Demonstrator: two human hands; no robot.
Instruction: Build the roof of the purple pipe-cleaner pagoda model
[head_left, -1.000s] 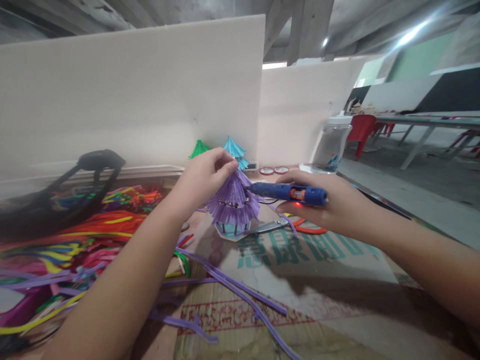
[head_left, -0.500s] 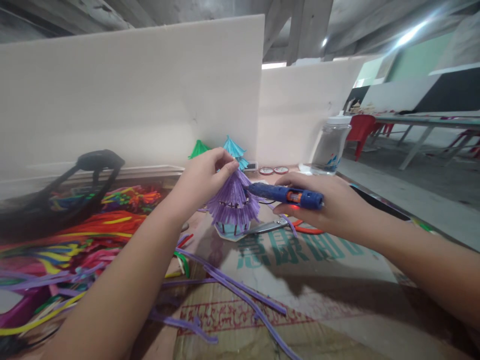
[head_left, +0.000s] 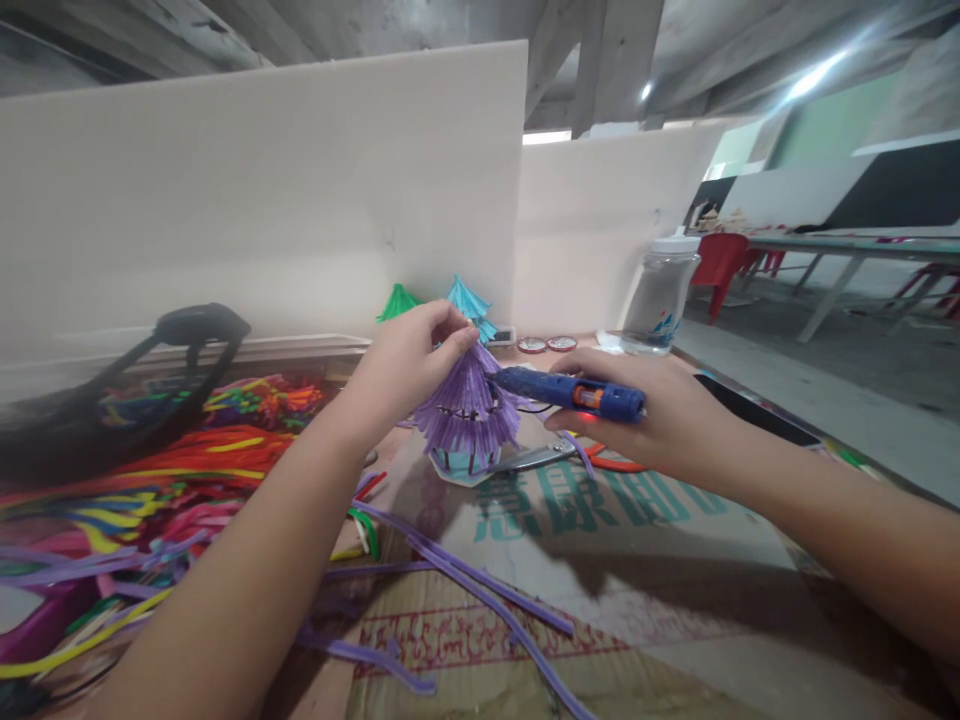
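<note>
My left hand (head_left: 427,345) pinches the tip of a small purple pavilion model (head_left: 466,425), whose two-tiered roof is made of fuzzy pipe-cleaner strips. The model stands upright on a pale base with short dark posts. In my right hand (head_left: 637,400) is a blue hot glue gun (head_left: 570,392) with a red light glowing under it. Its nozzle points left and meets the right side of the upper roof; whether it touches is hard to tell. Scissors (head_left: 536,457) with orange handles lie just behind and beside the base, below my right hand.
Purple pipe cleaners (head_left: 487,590) lie across the front board. Colourful pipe cleaners (head_left: 225,450) pile up at left, near a blurred black frame (head_left: 199,320). Behind stand green (head_left: 399,300) and light-blue roofed models (head_left: 469,298). A water bottle (head_left: 660,295) stands at back right, a dark flat object (head_left: 757,408) nearer.
The view has tilted very slightly, so things sit a little lower. Both hands keep their hold, and the glue gun stays at the purple roof.
</note>
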